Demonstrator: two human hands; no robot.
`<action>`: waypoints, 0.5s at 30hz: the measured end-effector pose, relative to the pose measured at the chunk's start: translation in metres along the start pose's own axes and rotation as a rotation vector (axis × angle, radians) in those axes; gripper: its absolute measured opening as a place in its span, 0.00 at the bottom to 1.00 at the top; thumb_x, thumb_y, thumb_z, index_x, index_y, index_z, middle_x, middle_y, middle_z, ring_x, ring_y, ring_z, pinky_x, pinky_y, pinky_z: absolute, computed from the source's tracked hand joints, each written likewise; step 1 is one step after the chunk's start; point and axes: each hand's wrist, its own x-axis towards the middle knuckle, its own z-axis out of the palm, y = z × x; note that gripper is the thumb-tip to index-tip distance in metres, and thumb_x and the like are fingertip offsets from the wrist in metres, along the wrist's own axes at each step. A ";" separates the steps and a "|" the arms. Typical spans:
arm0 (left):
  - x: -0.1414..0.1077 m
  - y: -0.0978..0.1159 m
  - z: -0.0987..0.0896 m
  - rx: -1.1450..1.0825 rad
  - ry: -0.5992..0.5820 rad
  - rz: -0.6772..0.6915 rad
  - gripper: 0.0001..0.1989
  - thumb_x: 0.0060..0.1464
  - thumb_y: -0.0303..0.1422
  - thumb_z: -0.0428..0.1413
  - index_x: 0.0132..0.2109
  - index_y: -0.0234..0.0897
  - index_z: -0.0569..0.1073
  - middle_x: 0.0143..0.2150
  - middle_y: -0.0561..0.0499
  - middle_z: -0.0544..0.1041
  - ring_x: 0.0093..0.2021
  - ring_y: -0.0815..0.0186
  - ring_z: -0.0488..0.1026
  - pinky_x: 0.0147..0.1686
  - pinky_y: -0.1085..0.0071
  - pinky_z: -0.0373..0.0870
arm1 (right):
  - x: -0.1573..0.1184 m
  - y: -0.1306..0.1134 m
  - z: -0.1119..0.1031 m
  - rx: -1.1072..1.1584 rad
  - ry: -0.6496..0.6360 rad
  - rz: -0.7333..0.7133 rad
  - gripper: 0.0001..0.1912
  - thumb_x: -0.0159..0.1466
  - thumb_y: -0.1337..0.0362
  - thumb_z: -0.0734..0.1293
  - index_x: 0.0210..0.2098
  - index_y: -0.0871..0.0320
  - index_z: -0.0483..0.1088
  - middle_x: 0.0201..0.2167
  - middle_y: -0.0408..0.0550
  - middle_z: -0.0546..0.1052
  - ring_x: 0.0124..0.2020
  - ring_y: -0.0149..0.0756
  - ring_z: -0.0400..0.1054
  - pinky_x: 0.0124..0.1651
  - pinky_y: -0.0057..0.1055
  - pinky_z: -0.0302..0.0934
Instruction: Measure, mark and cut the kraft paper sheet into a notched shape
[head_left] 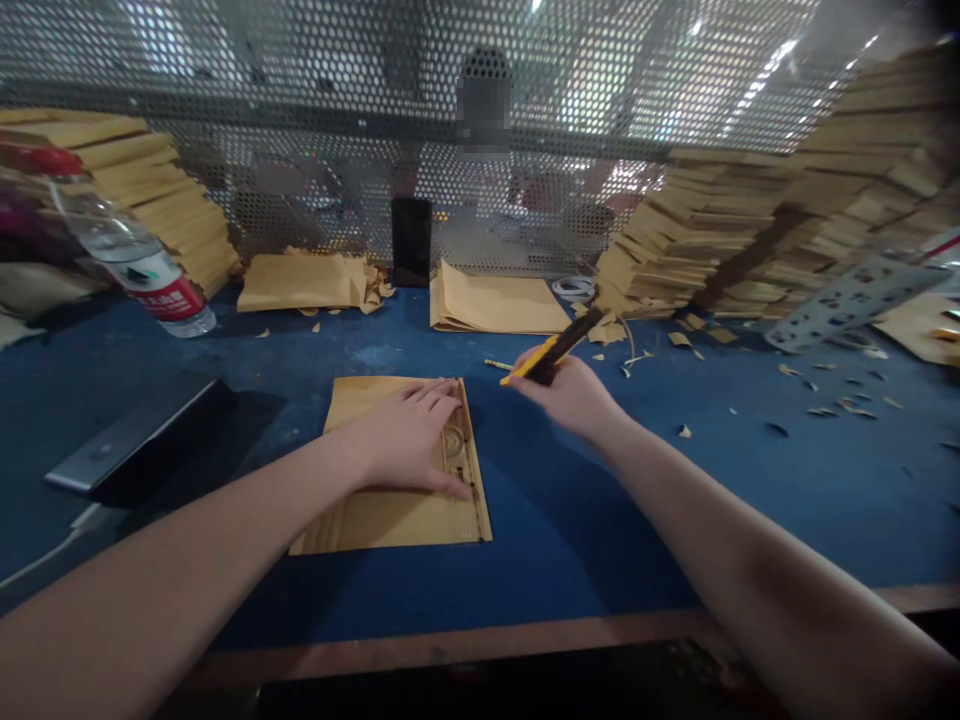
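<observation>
A brown kraft paper envelope (390,520) lies on the blue tabletop in front of me. Along its right edge runs a clear ruler (454,440) with a half-round protractor shape in its middle. My left hand (409,440) rests on the ruler and paper, fingers spread and thumb pointing right. Right of the envelope and above the table, my right hand (576,398) is closed around a yellow and black utility knife (561,345). Its tip points left, toward a thin pencil-like stick (496,365) on the table. Whether a blade is out, I cannot tell.
Kraft paper stacks (180,190) rise at left, with taller stacks (675,235) at right. A water bottle (161,280) and a dark device (142,440) stand left. A phone (412,240) leans on the perforated panel (315,60). Paper scraps (847,405) litter the right.
</observation>
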 end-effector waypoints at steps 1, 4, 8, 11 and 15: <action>0.000 0.000 0.000 0.001 -0.001 -0.001 0.59 0.43 0.71 0.51 0.69 0.30 0.54 0.74 0.37 0.46 0.74 0.49 0.42 0.71 0.55 0.45 | -0.002 -0.005 0.005 -0.004 -0.045 -0.003 0.14 0.68 0.58 0.67 0.48 0.61 0.71 0.44 0.49 0.76 0.41 0.36 0.73 0.43 0.39 0.71; 0.001 0.000 0.001 0.003 -0.008 -0.003 0.63 0.42 0.70 0.51 0.72 0.27 0.48 0.75 0.36 0.42 0.75 0.49 0.40 0.72 0.56 0.41 | -0.007 -0.017 0.018 -0.022 -0.157 -0.019 0.14 0.69 0.57 0.66 0.47 0.61 0.71 0.41 0.47 0.76 0.36 0.33 0.73 0.39 0.35 0.71; 0.001 -0.001 0.002 0.007 -0.024 -0.001 0.64 0.44 0.70 0.50 0.72 0.25 0.45 0.75 0.37 0.38 0.75 0.49 0.37 0.72 0.56 0.38 | -0.011 -0.028 0.023 -0.066 -0.191 -0.081 0.13 0.69 0.58 0.66 0.48 0.60 0.71 0.43 0.48 0.76 0.40 0.35 0.73 0.43 0.38 0.71; 0.001 -0.001 0.003 0.009 -0.033 0.002 0.64 0.44 0.70 0.50 0.72 0.26 0.44 0.75 0.39 0.37 0.75 0.50 0.36 0.72 0.56 0.37 | -0.013 -0.032 0.023 -0.094 -0.190 -0.142 0.13 0.69 0.58 0.67 0.49 0.60 0.71 0.47 0.50 0.76 0.43 0.37 0.73 0.46 0.41 0.71; 0.002 0.001 0.003 0.015 -0.041 -0.009 0.64 0.45 0.70 0.50 0.73 0.26 0.42 0.75 0.38 0.35 0.75 0.49 0.34 0.72 0.55 0.36 | -0.015 -0.033 0.023 -0.125 -0.208 -0.193 0.13 0.69 0.58 0.67 0.49 0.59 0.71 0.48 0.50 0.75 0.44 0.37 0.73 0.46 0.40 0.71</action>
